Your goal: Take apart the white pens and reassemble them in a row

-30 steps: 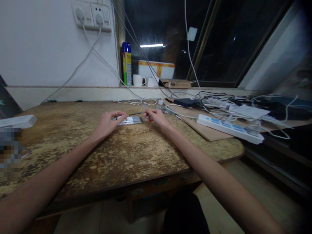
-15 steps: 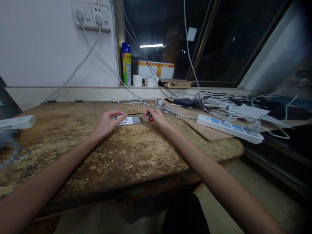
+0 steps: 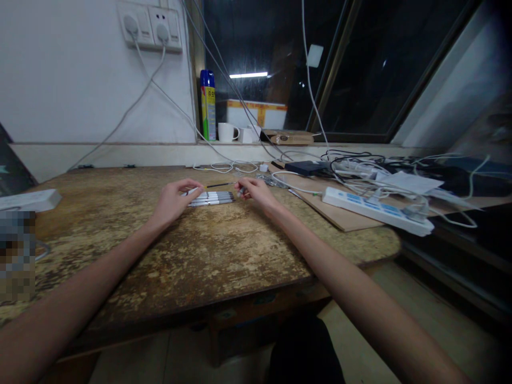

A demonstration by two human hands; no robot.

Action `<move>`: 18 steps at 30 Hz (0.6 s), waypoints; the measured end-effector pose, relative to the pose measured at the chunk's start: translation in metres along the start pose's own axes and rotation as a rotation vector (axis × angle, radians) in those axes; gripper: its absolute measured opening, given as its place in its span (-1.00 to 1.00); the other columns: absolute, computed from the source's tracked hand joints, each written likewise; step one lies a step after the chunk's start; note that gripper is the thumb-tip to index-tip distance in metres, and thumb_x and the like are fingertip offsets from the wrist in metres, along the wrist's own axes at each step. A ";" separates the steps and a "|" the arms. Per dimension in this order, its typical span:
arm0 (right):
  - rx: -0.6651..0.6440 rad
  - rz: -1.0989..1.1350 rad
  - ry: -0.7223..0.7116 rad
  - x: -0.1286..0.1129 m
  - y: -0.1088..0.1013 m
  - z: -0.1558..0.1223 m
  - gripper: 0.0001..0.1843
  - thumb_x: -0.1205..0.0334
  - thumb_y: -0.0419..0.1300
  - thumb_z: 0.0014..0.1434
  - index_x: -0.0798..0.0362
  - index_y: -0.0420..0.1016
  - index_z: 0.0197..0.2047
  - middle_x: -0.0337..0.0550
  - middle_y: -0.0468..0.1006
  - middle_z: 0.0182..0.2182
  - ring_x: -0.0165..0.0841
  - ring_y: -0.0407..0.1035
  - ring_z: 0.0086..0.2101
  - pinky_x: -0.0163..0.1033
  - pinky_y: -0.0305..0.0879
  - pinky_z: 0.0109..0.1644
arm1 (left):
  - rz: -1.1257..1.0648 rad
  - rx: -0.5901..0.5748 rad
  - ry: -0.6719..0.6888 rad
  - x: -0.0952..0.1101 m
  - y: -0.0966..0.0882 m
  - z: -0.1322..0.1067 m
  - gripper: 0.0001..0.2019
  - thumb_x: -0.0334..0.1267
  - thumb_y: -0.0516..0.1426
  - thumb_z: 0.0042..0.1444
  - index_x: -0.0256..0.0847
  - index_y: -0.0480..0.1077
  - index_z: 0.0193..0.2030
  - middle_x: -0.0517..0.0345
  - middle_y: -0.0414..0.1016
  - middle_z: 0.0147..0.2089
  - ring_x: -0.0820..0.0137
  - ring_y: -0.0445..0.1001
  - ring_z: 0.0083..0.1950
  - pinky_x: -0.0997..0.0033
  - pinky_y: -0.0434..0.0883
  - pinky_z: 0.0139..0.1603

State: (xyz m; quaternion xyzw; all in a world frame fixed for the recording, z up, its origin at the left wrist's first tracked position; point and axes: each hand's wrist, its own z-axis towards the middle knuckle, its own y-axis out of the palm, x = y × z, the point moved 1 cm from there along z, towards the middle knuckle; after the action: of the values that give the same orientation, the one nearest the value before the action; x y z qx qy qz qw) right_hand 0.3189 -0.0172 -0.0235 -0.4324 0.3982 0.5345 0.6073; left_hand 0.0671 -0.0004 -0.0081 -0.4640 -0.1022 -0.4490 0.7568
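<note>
Head view: slim dark refill (image 3: 220, 185) between both hands' fingers, behind the row of pens (image 3: 214, 199).
Right hand (image 3: 256, 191): fingers pinching a small pale part (image 3: 241, 190). Left hand (image 3: 172, 201): fingers curled, grip cannot be told. Slow, level handling advisable; table (image 3: 224, 245) extends wearer-side of the fingers, front edge well apart.

Pale pens (image 3: 214, 197) in the row: several, too small to count exactly
Thin dark rod (image 3: 220, 185): one
Small grey piece (image 3: 241, 190): one
Worn desk (image 3: 208, 250): one
Dark fittings (image 3: 129, 166) at the back edge: two
Spray can (image 3: 208, 109): one
White mug (image 3: 226, 132): one
Wall socket plates (image 3: 173, 29): two
Plugs (image 3: 131, 24) in the plates: two
Blue-faced power strip (image 3: 368, 208): one
Flat dark box (image 3: 305, 168): one
Cables (image 3: 348, 164): many, too tangled to count
</note>
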 end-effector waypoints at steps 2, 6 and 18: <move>0.002 -0.017 -0.009 -0.001 0.000 0.000 -0.71 0.15 0.14 0.29 0.08 0.54 -0.40 -0.23 0.51 -0.49 -0.46 0.33 -0.47 -0.39 0.19 -0.40 | 0.000 0.002 -0.004 -0.002 0.000 0.000 -0.62 0.13 0.20 0.17 -0.12 0.64 -0.15 0.05 0.70 -0.07 0.16 0.58 -0.08 0.23 0.43 0.05; 0.005 -0.057 -0.041 0.001 0.000 0.001 -0.73 0.13 0.17 0.28 0.07 0.55 -0.40 -0.26 0.48 -0.52 -0.45 0.30 -0.48 -0.37 0.18 -0.40 | 0.003 0.012 -0.003 -0.004 0.001 0.001 -0.64 0.12 0.20 0.18 -0.09 0.64 -0.14 0.06 0.70 -0.08 0.16 0.58 -0.08 0.23 0.43 0.05; 0.073 -0.170 -0.130 0.004 -0.001 0.003 -0.92 0.26 0.34 0.13 0.05 0.57 -0.28 -0.25 0.53 -0.44 -0.44 0.26 -0.49 -0.31 0.19 -0.36 | -0.013 -0.007 -0.007 -0.003 0.000 0.001 -0.64 0.11 0.21 0.19 -0.11 0.65 -0.15 0.06 0.70 -0.08 0.16 0.58 -0.08 0.22 0.43 0.06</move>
State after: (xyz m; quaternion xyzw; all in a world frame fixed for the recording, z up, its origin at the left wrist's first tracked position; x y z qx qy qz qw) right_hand 0.3204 -0.0135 -0.0262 -0.4067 0.3391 0.4928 0.6904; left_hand 0.0652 0.0022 -0.0095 -0.4675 -0.1062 -0.4525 0.7519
